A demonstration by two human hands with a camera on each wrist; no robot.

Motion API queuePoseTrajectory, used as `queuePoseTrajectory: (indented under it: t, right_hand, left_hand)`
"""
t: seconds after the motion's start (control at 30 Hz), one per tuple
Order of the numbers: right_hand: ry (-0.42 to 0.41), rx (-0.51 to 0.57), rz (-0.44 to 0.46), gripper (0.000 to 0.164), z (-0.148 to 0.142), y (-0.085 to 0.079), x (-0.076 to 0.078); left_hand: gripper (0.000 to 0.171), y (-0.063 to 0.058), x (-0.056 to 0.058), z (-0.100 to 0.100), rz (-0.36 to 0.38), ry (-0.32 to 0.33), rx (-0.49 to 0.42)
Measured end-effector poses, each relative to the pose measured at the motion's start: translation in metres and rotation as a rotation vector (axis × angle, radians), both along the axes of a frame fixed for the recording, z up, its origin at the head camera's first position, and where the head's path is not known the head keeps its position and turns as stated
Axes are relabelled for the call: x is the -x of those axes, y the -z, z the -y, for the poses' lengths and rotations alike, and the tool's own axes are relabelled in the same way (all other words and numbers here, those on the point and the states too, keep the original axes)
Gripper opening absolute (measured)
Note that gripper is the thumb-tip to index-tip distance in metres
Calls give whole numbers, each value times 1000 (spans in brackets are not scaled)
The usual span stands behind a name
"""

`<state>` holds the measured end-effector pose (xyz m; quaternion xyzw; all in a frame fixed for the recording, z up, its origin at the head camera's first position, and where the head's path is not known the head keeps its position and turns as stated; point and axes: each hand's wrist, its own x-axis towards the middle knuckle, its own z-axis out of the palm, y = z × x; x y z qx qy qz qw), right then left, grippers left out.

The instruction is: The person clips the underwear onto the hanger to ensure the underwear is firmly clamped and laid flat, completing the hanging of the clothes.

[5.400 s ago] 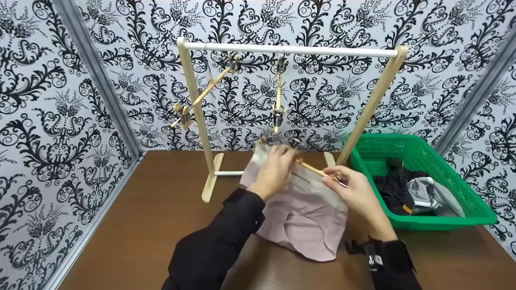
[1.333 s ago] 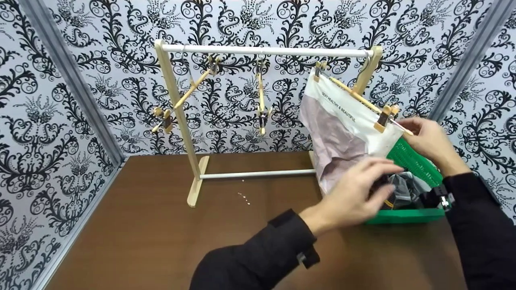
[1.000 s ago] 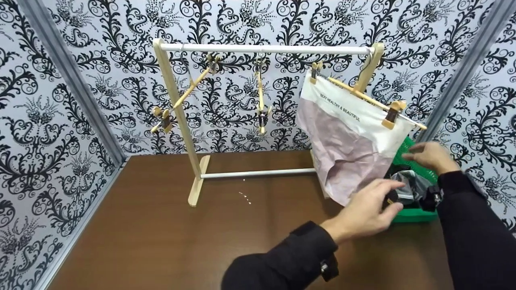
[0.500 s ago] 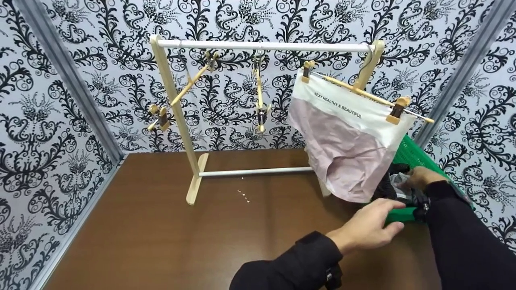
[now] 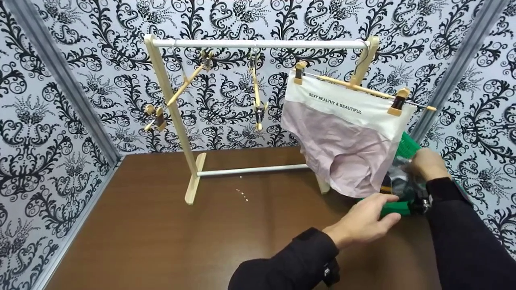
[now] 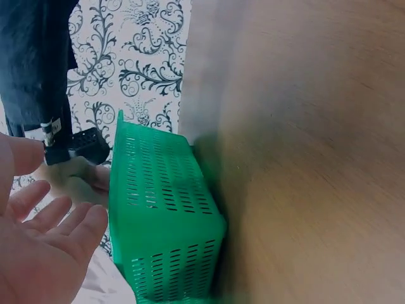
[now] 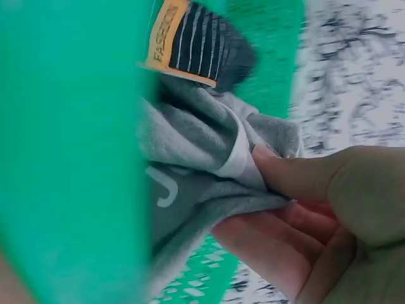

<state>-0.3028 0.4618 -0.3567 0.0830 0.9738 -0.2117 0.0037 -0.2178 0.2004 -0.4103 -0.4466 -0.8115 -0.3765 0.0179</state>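
My right hand point(image 5: 429, 163) reaches into the green basket point(image 5: 395, 208) at the right. In the right wrist view it pinches a grey garment point(image 7: 196, 215) with a white band and white lettering, thumb on top and fingers beneath. My left hand point(image 5: 365, 219) holds nothing; its fingers are extended near the basket's front rim. Just above it hang pink underpants point(image 5: 354, 141) with a white printed waistband. Two wooden clips point(image 5: 398, 102) fix them to a hanger point(image 5: 338, 82) on the rack. They hide part of the basket.
The rack's white rail point(image 5: 258, 43) also carries two bare clip hangers, one left point(image 5: 185, 85) and one in the middle point(image 5: 256, 86). A dark striped garment point(image 7: 205, 47) with an orange label lies in the basket. Patterned walls enclose the brown table point(image 5: 201, 241).
The underpants, earlier held low with their hanger, now hang from the rail's right end. My right hand has let go of the hanger, dropped into the basket and gripped the grey garment.
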Motion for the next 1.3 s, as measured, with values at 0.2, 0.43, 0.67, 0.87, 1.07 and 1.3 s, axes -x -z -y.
queuePoseTrajectory:
  t: [0.2,0.43,0.67,0.87,1.07,1.3]
  right_hand:
    - [48,94,-117,40,4,-29,-9]
    - [121,80,-300,44,15,-65,-31]
    - [143,100,-568,39,53,-91,-72]
    - [128,324,-685,16,95,-93,-116]
    - [55,230,-730,21,142,-81,-155]
    - [-126,157,-831,25,183,-65,-180]
  left_hand:
    - [42,-1,4,13,-1,-3,-61]
    - [43,-7,8,31,-9,-7,-144]
    - [47,-14,5,50,103,29,-286]
    - [53,-12,1,64,23,17,-365]
    - [63,-5,-10,84,-44,43,-476]
    - [98,-1,-14,125,87,60,-541]
